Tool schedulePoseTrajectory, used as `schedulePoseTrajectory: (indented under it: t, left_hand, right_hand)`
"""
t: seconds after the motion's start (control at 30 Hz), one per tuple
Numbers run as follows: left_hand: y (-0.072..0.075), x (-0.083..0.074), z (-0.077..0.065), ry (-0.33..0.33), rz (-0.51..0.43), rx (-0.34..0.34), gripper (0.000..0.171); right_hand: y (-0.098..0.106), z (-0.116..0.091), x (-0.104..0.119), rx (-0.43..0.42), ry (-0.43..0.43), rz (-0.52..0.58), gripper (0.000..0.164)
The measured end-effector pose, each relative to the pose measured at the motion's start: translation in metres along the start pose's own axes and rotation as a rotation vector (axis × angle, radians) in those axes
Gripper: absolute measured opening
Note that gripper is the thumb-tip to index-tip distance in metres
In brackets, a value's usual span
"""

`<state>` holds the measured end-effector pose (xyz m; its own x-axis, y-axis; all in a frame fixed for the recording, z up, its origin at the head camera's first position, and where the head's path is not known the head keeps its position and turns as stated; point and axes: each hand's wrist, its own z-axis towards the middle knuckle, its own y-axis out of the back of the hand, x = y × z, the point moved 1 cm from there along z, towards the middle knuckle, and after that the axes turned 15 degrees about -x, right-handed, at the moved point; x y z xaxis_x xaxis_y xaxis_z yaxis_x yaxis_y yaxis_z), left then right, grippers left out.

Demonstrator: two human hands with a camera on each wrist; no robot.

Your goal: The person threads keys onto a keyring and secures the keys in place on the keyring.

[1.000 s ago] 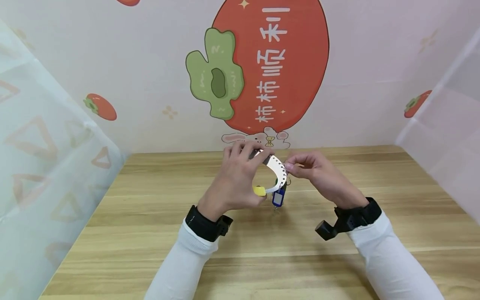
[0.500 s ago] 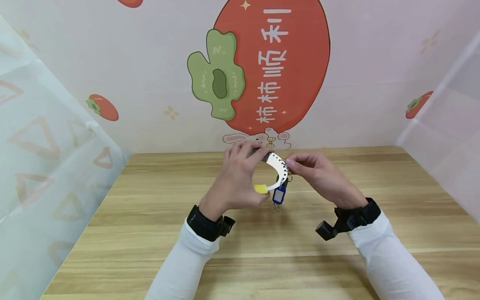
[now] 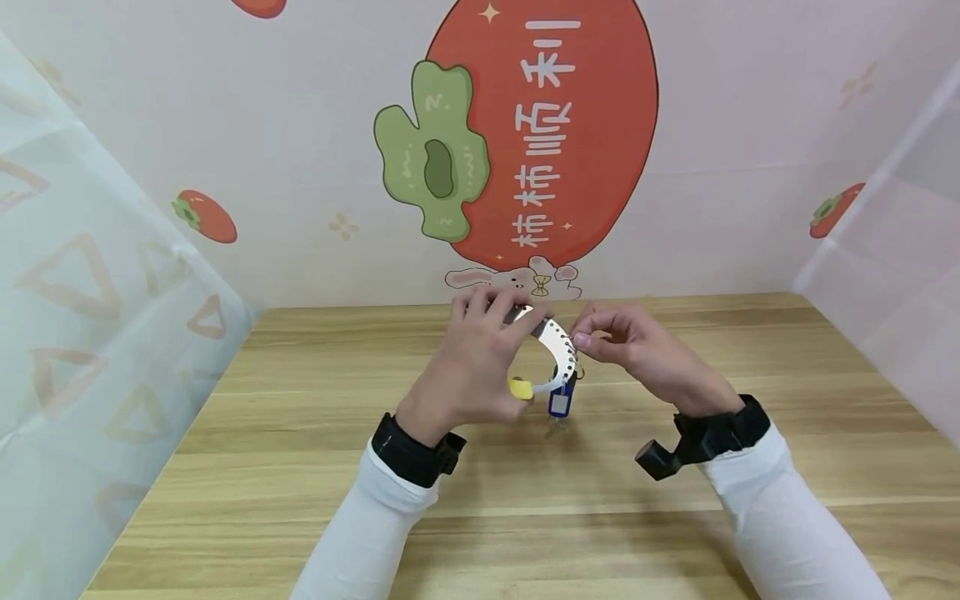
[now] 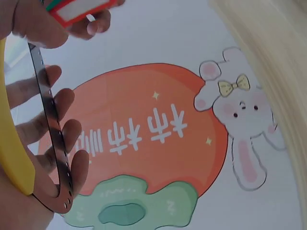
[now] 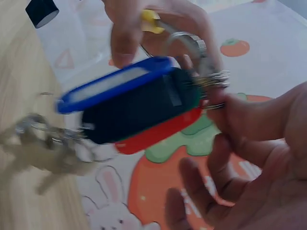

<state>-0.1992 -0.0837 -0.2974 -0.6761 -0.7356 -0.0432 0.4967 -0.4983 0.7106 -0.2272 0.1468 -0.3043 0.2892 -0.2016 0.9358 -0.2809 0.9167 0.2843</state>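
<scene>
In the head view my left hand (image 3: pixel 472 367) grips a curved, silvery-white perforated band (image 3: pixel 558 346) with a yellow handle (image 3: pixel 520 388). In the left wrist view its fingers reach around the dark-looking metal strip (image 4: pixel 50 110). My right hand (image 3: pixel 637 346) has thumb and fingertips pinched at the band's outer edge, on a small metal ring (image 5: pixel 213 91). A blue key tag (image 3: pixel 560 402) hangs under the band. In the right wrist view the blue tag overlaps a dark green tag (image 5: pixel 144 103) and a red tag (image 5: pixel 158 132). Keys (image 5: pixel 43 148) dangle from them, blurred.
A wooden table (image 3: pixel 337 500) lies beneath both hands. Behind it stands a white backdrop (image 3: pixel 300 108) printed with a large persimmon and a rabbit. Patterned sheets (image 3: pixel 67 333) form the sides. Both wrists wear black camera straps (image 3: pixel 408 450).
The band and hanging tags have dipped and tilted slightly since half a second ago. My right fingertips have shifted a little lower along the band's edge; both hands keep their grips.
</scene>
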Motion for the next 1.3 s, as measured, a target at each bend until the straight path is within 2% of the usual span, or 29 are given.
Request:
schedulePoseTrajectory:
  t: [0.17, 0.27, 0.4, 0.57, 0.67, 0.73, 1.07, 1.2, 1.3]
  left_hand:
    - [-0.003, -0.005, 0.000, -0.051, 0.082, 0.050, 0.080]
    - [-0.004, -0.004, 0.000, -0.017, 0.082, 0.037, 0.083]
    - [-0.001, -0.002, -0.001, 0.073, 0.007, -0.027, 0.086]
    - [0.001, -0.001, -0.001, 0.166, -0.106, -0.085, 0.084]
    - [0.002, -0.001, -0.001, 0.192, -0.126, -0.092, 0.082]
    - [0.002, -0.002, -0.001, 0.185, -0.114, -0.085, 0.082]
    - [0.003, -0.002, 0.000, 0.023, 0.013, 0.033, 0.083]
    - [0.001, -0.002, -0.001, -0.038, 0.053, 0.054, 0.079]
    - [0.000, -0.002, -0.001, -0.065, 0.077, 0.062, 0.078]
  right_hand:
    - [0.002, -0.003, 0.006, -0.036, 0.041, -0.223, 0.013]
    - [0.000, -0.004, 0.008, -0.072, 0.043, -0.250, 0.013]
    - [-0.002, -0.002, 0.004, -0.080, 0.034, -0.090, 0.020]
    - [-0.006, 0.002, -0.006, -0.025, 0.047, 0.165, 0.022]
    - [-0.009, 0.004, -0.010, 0.001, 0.038, 0.259, 0.020]
    - [-0.010, 0.004, -0.011, 0.007, 0.027, 0.274, 0.019]
    - [-0.001, 0.003, -0.007, 0.072, -0.041, 0.026, 0.020]
    - [-0.001, 0.001, -0.001, 0.016, -0.002, -0.122, 0.015]
    - [-0.005, -0.001, 0.004, -0.061, 0.087, -0.255, 0.012]
